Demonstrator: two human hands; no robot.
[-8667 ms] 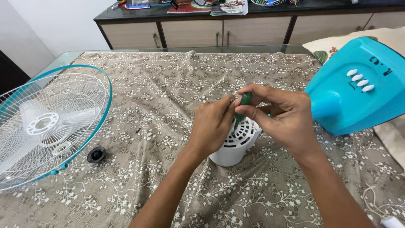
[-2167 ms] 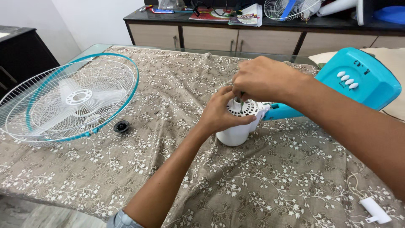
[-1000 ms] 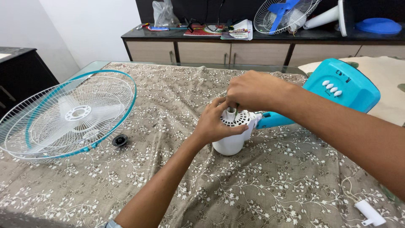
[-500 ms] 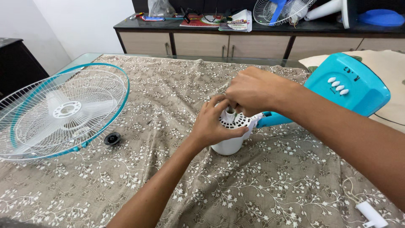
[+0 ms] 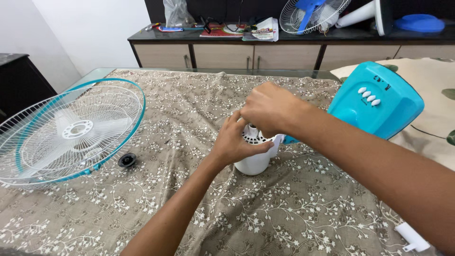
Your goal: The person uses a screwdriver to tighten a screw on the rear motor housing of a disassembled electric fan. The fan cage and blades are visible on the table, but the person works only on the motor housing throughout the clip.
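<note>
2 hands meet on the white vented plastic fan motor housing (image 5: 255, 159) standing on the floral brown tablecloth (image 5: 294, 213). Left hand (image 5: 236, 142) wraps its side; right hand (image 5: 268, 108) pinches closed at its top, beside the turquoise fan base (image 5: 379, 102).

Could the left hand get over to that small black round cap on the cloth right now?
Probably yes. The left hand grips the white motor housing, but only bare tablecloth lies between it and the black cap beside the fan guard.
</note>
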